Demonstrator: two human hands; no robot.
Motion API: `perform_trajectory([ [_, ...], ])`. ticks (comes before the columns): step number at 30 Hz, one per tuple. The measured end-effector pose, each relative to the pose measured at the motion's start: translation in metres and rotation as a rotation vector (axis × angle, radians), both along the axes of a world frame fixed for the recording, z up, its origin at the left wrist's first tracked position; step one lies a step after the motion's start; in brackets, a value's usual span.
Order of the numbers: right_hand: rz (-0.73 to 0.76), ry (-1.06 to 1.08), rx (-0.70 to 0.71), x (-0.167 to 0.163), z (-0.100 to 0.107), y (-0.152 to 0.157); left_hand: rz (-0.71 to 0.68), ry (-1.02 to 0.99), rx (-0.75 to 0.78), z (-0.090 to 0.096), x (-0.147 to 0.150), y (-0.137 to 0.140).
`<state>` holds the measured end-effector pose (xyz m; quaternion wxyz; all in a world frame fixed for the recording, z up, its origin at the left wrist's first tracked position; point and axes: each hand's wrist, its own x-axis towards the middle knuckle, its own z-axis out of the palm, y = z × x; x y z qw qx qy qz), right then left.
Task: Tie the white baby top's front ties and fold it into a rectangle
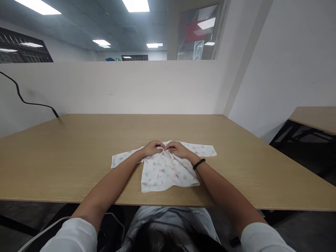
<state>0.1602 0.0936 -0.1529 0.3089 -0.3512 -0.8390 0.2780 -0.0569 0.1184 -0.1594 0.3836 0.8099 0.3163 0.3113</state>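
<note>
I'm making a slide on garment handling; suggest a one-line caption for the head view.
Left hand and right hand meet on a small printed white garment spread across a tan table.

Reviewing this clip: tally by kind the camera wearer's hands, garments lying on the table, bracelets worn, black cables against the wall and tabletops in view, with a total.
Hands: 2 (left hand, right hand)
White printed long-sleeved baby top: 1
Black beaded bracelet: 1
Black cable: 1
Tabletops: 2 (near tabletop, far-right tabletop)
Total: 7

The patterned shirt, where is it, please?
In the head view, the shirt lies centrally on the table near the front, touching the left hand and right hand.
</note>
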Motion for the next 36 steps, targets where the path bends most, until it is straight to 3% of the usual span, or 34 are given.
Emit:
perform_trajectory([
  [5,-0.077,-0.034,0.046,0.001,0.017,-0.007,-0.016,-0.026,-0.023,0.001,0.002,-0.002],
  [8,-0.084,-0.101,-0.043,-0.002,0.031,-0.013,0.004,-0.022,-0.015,0.001,0.003,-0.003],
  [11,-0.063,-0.266,-0.111,-0.008,0.036,-0.022,-0.002,-0.006,0.011,0.0,0.004,-0.003],
  [14,-0.111,-0.445,-0.093,-0.015,0.032,-0.029,0.014,0.032,0.071,0.0,0.003,-0.005],
  [18,-0.155,-0.45,-0.076,-0.014,0.029,-0.029,0.176,0.153,0.26,0.005,0.01,-0.015],
  [22,-0.097,-0.377,-0.226,-0.001,0.034,-0.021,0.324,0.288,0.429,0.015,0.025,-0.035],
  [26,0.007,-0.258,-0.409,0.012,0.035,-0.014,0.252,0.417,0.282,0.024,0.037,-0.055],
  [30,0.004,-0.166,-0.502,0.014,0.03,-0.01,0.21,0.53,0.171,0.026,0.039,-0.06],
  [33,-0.018,-0.115,-0.527,0.013,0.028,-0.01,0.181,0.507,0.071,0.027,0.035,-0.054],
  [36,-0.036,-0.11,-0.541,0.012,0.03,-0.012,0.068,0.391,-0.059,0.026,0.028,-0.043],
])
